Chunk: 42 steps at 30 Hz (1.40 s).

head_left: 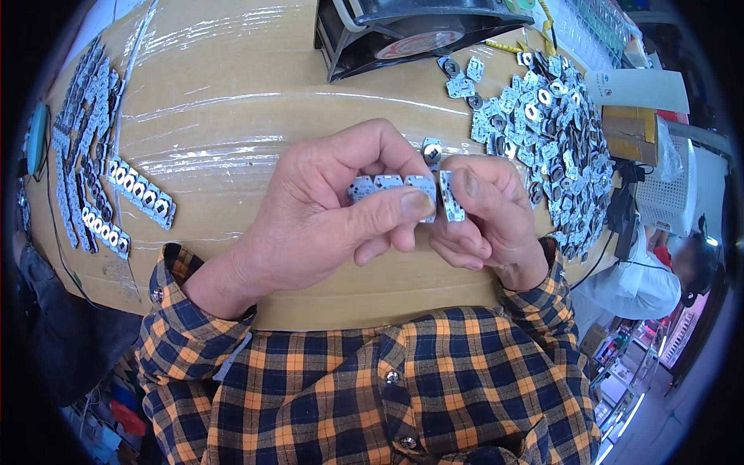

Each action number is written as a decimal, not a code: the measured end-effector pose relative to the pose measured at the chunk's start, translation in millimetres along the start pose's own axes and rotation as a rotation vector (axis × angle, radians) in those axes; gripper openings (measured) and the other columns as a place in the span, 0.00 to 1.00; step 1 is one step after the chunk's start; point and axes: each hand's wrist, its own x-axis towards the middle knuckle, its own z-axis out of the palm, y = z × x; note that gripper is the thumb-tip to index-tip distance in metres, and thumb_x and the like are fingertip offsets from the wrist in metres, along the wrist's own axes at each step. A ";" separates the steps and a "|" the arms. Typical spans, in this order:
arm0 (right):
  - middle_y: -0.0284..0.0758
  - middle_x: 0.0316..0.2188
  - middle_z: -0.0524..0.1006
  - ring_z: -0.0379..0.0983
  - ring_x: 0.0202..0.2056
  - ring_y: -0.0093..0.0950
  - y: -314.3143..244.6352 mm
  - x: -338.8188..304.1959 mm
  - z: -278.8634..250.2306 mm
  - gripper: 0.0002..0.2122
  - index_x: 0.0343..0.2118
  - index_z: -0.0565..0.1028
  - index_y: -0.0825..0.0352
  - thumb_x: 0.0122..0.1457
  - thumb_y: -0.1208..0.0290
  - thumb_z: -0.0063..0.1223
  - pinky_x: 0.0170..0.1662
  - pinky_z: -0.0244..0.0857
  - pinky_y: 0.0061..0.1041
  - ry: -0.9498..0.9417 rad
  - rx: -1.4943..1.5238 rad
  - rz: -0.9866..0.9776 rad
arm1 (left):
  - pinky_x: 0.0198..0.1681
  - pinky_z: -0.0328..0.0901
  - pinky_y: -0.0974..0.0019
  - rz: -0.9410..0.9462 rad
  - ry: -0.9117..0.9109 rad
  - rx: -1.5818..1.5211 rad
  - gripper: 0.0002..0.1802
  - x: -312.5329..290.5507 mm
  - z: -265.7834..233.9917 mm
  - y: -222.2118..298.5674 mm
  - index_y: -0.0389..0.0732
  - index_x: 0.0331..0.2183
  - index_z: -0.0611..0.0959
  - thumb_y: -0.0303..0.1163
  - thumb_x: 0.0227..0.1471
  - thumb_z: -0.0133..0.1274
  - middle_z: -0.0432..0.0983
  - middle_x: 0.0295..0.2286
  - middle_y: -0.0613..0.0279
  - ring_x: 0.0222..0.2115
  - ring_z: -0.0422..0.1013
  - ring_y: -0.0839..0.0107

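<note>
In front of my chest, my left hand (318,205) is closed on a short row of small grey-blue circuit boards (387,183), set side by side, with the thumb pressed over their front. My right hand (500,198) pinches one similar small board (451,200) between thumb and fingers, its edge close to the end of the row. Whether the two touch is hard to tell. Just beyond my fingers lies a loose board (432,149) with a dark round part on it.
A big heap of loose boards (546,147) spreads over the right side. On the left lie strips of joined boards (142,192). A black fan (418,39) stands at the far edge. Beyond the right edge are a white basket (673,186) and another person (635,285).
</note>
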 end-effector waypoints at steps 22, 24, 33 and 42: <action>0.25 0.11 0.68 0.59 0.11 0.10 8.5 4.6 -1.9 0.16 0.21 0.73 0.68 0.64 0.64 0.48 0.14 0.49 0.11 0.306 -0.579 -0.226 | 0.27 0.66 0.74 0.592 0.264 0.802 0.11 2.6 2.5 -11.5 0.30 0.35 0.78 0.13 0.46 0.53 0.75 0.27 0.56 0.25 0.73 0.71; 0.25 0.11 0.68 0.59 0.11 0.10 8.5 4.3 -2.7 0.16 0.21 0.73 0.68 0.64 0.64 0.49 0.14 0.48 0.11 0.311 -0.541 -0.227 | 0.27 0.65 0.74 0.556 0.290 0.746 0.11 2.6 2.8 -10.1 0.30 0.35 0.79 0.13 0.46 0.53 0.75 0.27 0.56 0.25 0.73 0.72; 0.27 0.10 0.63 0.53 0.08 0.13 9.4 8.0 -4.2 0.17 0.20 0.67 0.67 0.65 0.65 0.45 0.11 0.48 0.15 0.407 -0.573 -0.295 | 0.26 0.66 0.72 0.694 0.146 0.855 0.12 5.3 0.9 -20.4 0.31 0.34 0.79 0.14 0.43 0.55 0.76 0.28 0.55 0.25 0.73 0.69; 0.25 0.15 0.67 0.59 0.17 0.12 -0.4 2.2 -17.5 0.14 0.20 0.72 0.69 0.63 0.70 0.49 0.19 0.49 0.15 0.569 -1.550 -0.703 | 0.26 0.67 0.78 0.204 0.260 0.375 0.10 1.6 3.1 -9.0 0.31 0.40 0.78 0.21 0.54 0.52 0.77 0.28 0.62 0.25 0.72 0.80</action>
